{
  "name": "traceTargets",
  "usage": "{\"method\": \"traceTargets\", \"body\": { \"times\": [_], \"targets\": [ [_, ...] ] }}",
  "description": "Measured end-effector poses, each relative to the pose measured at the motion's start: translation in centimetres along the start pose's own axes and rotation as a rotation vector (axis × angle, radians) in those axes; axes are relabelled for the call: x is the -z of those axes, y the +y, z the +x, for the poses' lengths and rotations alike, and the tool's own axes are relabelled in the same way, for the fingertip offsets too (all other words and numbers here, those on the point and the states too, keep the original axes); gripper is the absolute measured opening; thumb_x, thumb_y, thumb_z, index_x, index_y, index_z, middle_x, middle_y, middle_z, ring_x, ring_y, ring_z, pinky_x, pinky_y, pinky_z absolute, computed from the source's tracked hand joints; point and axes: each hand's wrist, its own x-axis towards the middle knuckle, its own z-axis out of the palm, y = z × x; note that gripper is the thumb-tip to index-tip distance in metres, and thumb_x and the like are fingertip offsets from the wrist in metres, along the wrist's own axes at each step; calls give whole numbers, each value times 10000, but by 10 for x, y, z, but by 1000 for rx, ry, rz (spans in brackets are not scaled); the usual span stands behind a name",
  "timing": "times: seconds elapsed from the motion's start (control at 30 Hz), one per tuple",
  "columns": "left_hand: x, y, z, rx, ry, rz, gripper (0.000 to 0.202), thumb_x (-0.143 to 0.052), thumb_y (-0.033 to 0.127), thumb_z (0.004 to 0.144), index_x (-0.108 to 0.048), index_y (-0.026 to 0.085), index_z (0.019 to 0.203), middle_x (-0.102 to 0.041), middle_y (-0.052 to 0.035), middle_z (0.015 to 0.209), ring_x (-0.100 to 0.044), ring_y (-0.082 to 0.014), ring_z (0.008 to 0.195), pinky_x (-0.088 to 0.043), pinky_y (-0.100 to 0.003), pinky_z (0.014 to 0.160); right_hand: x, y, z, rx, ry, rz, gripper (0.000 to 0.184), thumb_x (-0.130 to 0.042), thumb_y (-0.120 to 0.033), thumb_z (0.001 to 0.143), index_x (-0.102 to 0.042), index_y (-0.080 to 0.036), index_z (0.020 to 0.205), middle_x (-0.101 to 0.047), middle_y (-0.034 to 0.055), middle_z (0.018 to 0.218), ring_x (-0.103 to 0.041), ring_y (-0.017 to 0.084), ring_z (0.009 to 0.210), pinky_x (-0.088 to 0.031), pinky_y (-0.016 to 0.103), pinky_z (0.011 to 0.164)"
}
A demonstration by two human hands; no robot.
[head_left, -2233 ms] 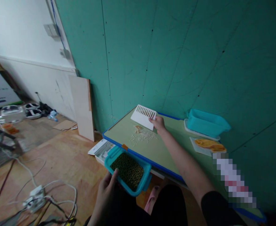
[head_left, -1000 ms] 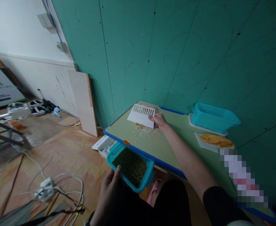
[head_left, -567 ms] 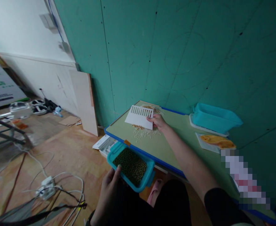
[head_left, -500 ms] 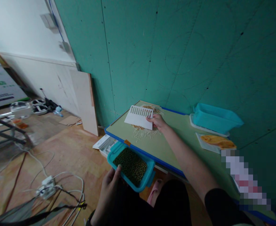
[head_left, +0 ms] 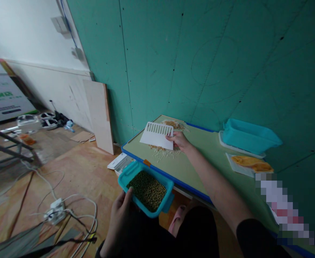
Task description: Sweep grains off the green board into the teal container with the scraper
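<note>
My left hand (head_left: 121, 206) grips the near left side of a blue plastic container (head_left: 169, 183), thumb over the rim, just off the table's front edge. Inside it lie dark green beans (head_left: 140, 184) and yellow soybeans (head_left: 155, 195). My right hand (head_left: 180, 140) pinches the right edge of a white slotted scraper (head_left: 156, 139), held tilted over the table top. Loose soybeans and pale grains (head_left: 165, 153) lie scattered under its lower edge. Another patch of soybeans and grains (head_left: 173, 124) lies behind it. Whether the scraper touches the table I cannot tell.
On the right of the green table (head_left: 197, 172) stands a second blue container (head_left: 250, 138) on a white lid. Beside it an orange cloth (head_left: 251, 164) lies on a white sheet. A green wall (head_left: 206, 64) rises behind. Cables and a power strip (head_left: 55, 211) lie on the floor.
The container in my left hand has shifted slightly left, and more soybeans show in it. The scraper in my right hand has moved slightly left and down.
</note>
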Motion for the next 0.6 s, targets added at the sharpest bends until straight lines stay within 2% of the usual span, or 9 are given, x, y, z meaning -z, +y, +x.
{"method": "traceTargets", "body": {
  "times": [0.13,0.33,0.6],
  "targets": [
    [3,3,2,14,27,-15,414,-808,501,651,-697,153,847,-580,49,517,-519,-123,451,-426,-233,444,2,1,1,-11,-25,-23,150,-747,-173,665,-694,-147,803,-732,42,743,-649,164,598,-536,285,569],
    [4,12,3,-2,7,8,361,-791,494,674,-670,158,729,-560,49,475,-531,-124,430,-427,-233,434,6,4,5,-27,-69,-34,184,-768,-194,652,-694,-146,813,-733,50,742,-652,170,600,-532,285,559],
    [7,18,6,-23,20,-31,343,-807,469,666,-660,166,733,-579,54,472,-527,-110,413,-445,-219,425,8,5,5,-33,-112,-30,194,-780,-215,651,-687,-151,809,-729,52,747,-646,173,585,-522,287,549]
  ]
}}
